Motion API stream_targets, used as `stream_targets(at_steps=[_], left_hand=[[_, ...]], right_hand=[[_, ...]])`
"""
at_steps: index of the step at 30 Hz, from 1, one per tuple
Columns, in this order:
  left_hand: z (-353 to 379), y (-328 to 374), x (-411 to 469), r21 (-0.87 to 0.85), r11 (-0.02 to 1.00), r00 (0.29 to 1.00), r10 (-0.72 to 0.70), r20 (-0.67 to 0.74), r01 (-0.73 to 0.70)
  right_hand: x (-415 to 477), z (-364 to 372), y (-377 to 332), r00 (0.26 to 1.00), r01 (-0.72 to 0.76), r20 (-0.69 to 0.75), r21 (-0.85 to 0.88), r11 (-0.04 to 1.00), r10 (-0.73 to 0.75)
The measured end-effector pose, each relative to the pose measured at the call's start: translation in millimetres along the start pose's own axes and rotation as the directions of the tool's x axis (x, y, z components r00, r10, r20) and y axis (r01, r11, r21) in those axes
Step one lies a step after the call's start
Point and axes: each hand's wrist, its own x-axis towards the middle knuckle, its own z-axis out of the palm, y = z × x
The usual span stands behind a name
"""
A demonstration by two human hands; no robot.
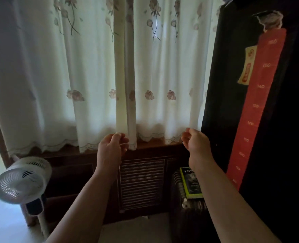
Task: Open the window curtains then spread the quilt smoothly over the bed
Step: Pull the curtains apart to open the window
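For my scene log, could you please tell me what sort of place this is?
Probably a home bedroom: drawn floral curtains, a standing fan and a red height chart.

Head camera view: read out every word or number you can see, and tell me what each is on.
"160", "150", "140", "130", "120", "110", "100": red height chart on the dark wardrobe; the lower numbers are blurred.
"十万个": cover of the yellow-edged book; the rest is unreadable.
Beige sticker: red marks, too blurred to read.
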Motion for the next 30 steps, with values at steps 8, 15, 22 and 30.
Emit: stream_targets(at_steps=[8,15,22,30], left_hand=[[22,-10,107,0.039,0.998,0.988,0.052,-0.147,-0.047],[50,-34,205,0.227,0.965,0.947,0.191,-0.257,-0.132],[46,-60,288,0.414,0.902,0.894,0.283,-0.348,-0.124],[12,-72,392,0.549,0.828,0.847,0.369,-0.383,-0.112]], right_hand=[[109,84,8,0.987,0.045,0.157,-0.004,0.999,-0.044],[202,146,17,0.976,0.101,0.199,-0.057,0.993,-0.088],[271,211,44,0.946,0.184,0.296,-0.166,0.969,-0.129],[347,295,86,0.940,0.206,0.314,-0.217,0.954,-0.132]])
